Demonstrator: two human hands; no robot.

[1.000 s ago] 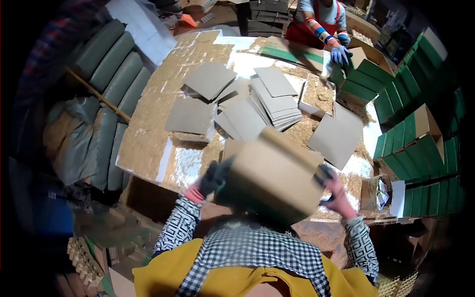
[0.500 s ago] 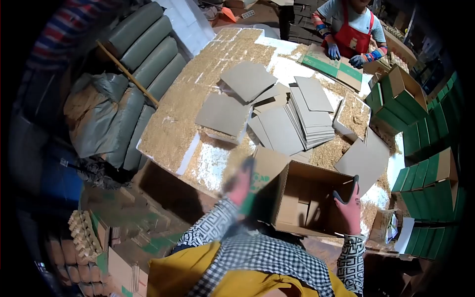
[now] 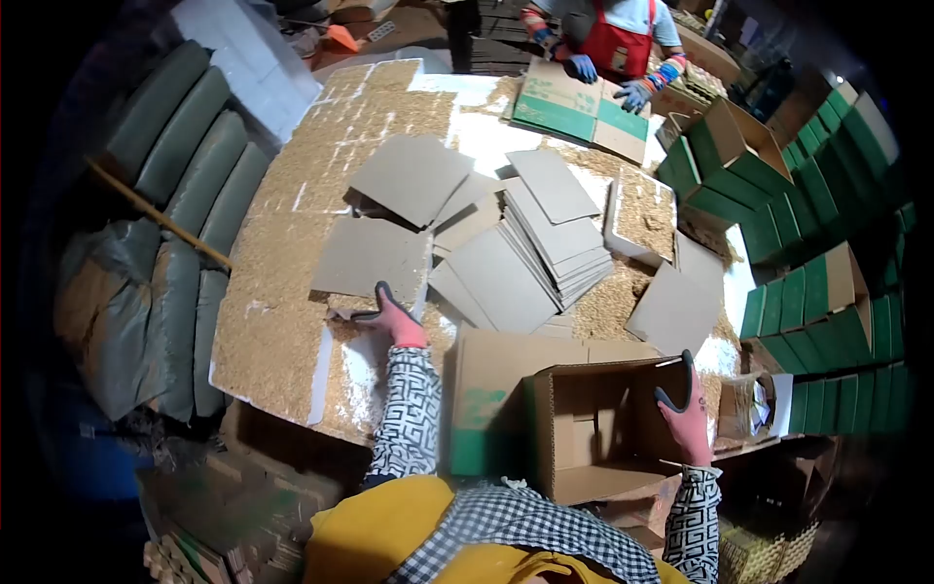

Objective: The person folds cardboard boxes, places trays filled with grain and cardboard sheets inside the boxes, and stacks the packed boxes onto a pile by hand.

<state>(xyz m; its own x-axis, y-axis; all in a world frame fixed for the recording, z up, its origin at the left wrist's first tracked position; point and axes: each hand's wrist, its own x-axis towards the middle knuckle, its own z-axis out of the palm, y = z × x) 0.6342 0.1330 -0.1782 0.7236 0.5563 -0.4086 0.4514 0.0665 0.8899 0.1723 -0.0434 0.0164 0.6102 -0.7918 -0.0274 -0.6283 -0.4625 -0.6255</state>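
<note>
My left hand [image 3: 397, 321], in a pink glove with dark fingertips, reaches over the table with its fingers spread. Its fingertips are at the near edge of a grey cardboard sheet [image 3: 375, 258]. On the right, my right hand [image 3: 688, 420], gloved alike, grips the right wall of an open cardboard box [image 3: 574, 477], thumb and fingers around the edge. The box is tilted with its opening towards me, and only flaps show inside. A flattened green-and-brown carton [image 3: 496, 384] lies behind and left of it.
Fanned grey sheets [image 3: 516, 268] cover the middle of the sawdust-strewn table [image 3: 268, 282]. A filled foam block [image 3: 642, 214] stands beyond them. Across the table, a co-worker's gloved hands [image 3: 632, 94] rest on a flat carton [image 3: 555, 105]. Green boxes [image 3: 817, 292] line the right side.
My left hand has moved from beside the box up and left to the grey sheet. The right hand keeps its hold on the box. The view has shifted to the right.
</note>
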